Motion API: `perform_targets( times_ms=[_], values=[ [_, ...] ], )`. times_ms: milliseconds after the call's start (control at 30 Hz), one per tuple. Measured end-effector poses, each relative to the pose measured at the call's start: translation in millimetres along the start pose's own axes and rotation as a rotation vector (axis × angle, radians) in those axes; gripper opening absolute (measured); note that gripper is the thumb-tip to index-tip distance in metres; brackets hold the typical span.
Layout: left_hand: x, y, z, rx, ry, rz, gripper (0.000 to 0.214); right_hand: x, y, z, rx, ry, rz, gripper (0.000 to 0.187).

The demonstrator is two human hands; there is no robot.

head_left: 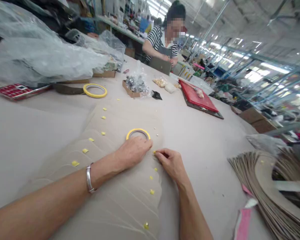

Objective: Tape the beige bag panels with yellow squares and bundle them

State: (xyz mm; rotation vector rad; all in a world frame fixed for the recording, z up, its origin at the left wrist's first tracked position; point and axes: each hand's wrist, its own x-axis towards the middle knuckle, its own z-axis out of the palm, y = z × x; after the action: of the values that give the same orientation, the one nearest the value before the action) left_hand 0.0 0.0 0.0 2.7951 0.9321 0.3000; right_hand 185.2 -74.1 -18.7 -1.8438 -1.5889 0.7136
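A beige sheet of thin, fabric-like pieces (115, 186) lies on the table in front of me, with small yellow tape bits (75, 163) along its left and right sides. My left hand (135, 151) is closed on a roll of yellow tape (138, 130), low over the sheet. My right hand (171, 163) is closed at the sheet's right edge, thumb and forefinger pinching a small yellow tape piece (154, 152). Tiny shiny studs (157, 135) dot the edge just beyond it.
Another tape roll (95, 90) lies beside dark-handled scissors (68, 89). Farther back are a small box of bagged parts (137, 85), a red tray (198, 98) and plastic bags (40, 56). Strips hang in a bundle (262, 186) at right. A co-worker (162, 43) stands across the table.
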Motion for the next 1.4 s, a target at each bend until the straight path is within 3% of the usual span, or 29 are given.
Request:
perform_targets(
  times_ms=[267, 367, 467, 600, 767, 1067, 1167, 1333, 1400],
  values=[
    [-2, -5, -0.9, -0.043, 0.072, 0.067, 0.017, 6, -14, 11, -0.293, 0.122, -0.027, 0.018],
    [-1, -8, -0.8, -0.118, 0.136, 0.114, 0.019, 9, -16, 7, -0.256, 0.032, 0.006, 0.015],
    [-1, -11, 0.6, -0.240, 0.206, 0.141, 0.033, 9, -15, 1, -0.067, -0.072, 0.034, 0.019],
    [-2, -11, 5.1, -0.242, 0.224, 0.107, 0.040, 6, -14, 0, 0.209, 0.174, -0.187, 0.019],
    [-3, -6, 6.7, -0.186, 0.248, 0.122, 0.031, 4, -22, 3, 0.101, 0.263, -0.523, 0.014],
    [-2, -8, 1.9, -0.227, 0.192, 0.115, 0.018, 5, -24, 15, -0.120, 0.461, -0.665, 0.013],
    [-2, -9, -1.4, -0.244, 0.208, 0.103, 0.019, 4, -28, 17, -0.067, 0.469, -0.579, 0.013],
    [0, 0, -4.0, -0.142, 0.361, 0.095, 0.018, 9, -38, 19, 0.460, 0.300, -0.024, 0.011],
    [0, 7, -8.0, -0.093, 0.398, 0.124, 0.016, 16, -37, 18, 0.626, 0.264, 0.105, 0.013]
  ],
)
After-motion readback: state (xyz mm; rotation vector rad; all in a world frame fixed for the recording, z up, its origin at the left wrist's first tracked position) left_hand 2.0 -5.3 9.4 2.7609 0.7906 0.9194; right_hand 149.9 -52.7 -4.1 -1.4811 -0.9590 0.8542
